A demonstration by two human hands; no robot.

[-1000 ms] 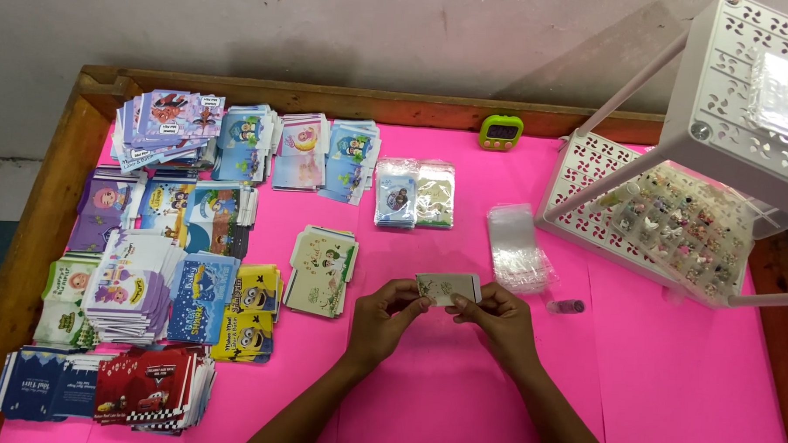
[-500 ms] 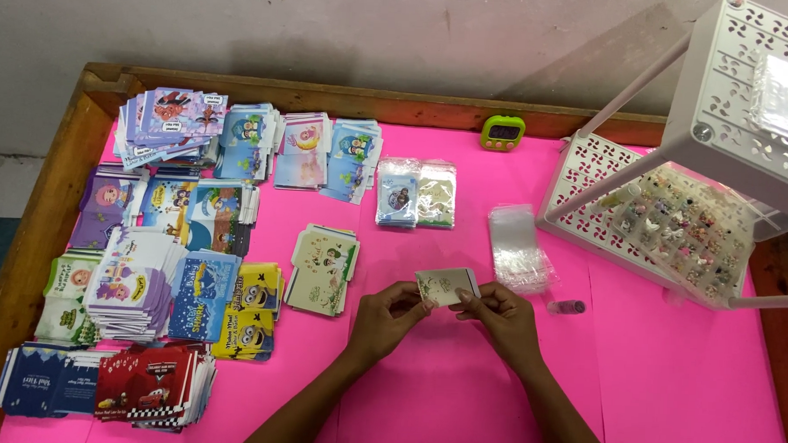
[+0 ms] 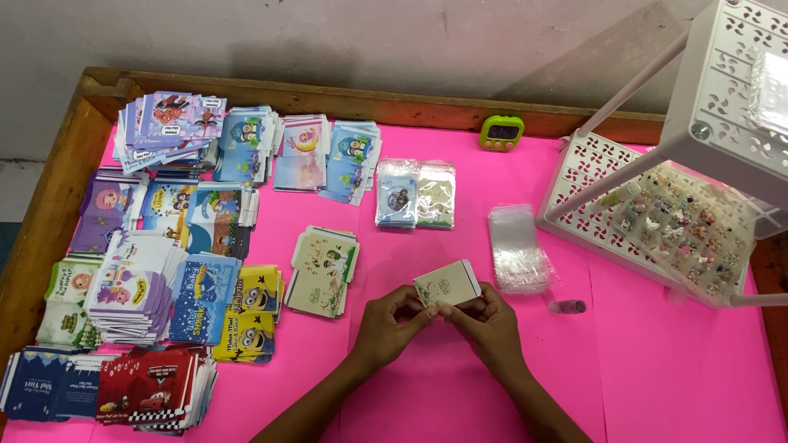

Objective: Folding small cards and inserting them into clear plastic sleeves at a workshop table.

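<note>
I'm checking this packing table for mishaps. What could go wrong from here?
The small card is pinched only at its lower edge by the left hand and right hand, so it might bend or slip. The stack of clear sleeves lies just beyond the right hand and could be scattered. The small pink cylinder beside it may roll.

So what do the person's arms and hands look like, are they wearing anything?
Both arms come up from the bottom edge with no sleeves showing. The left hand and right hand are bare too: no gloves, and no rings, watch or bracelets that I can see. The fingers are too small to show the nails.
</note>
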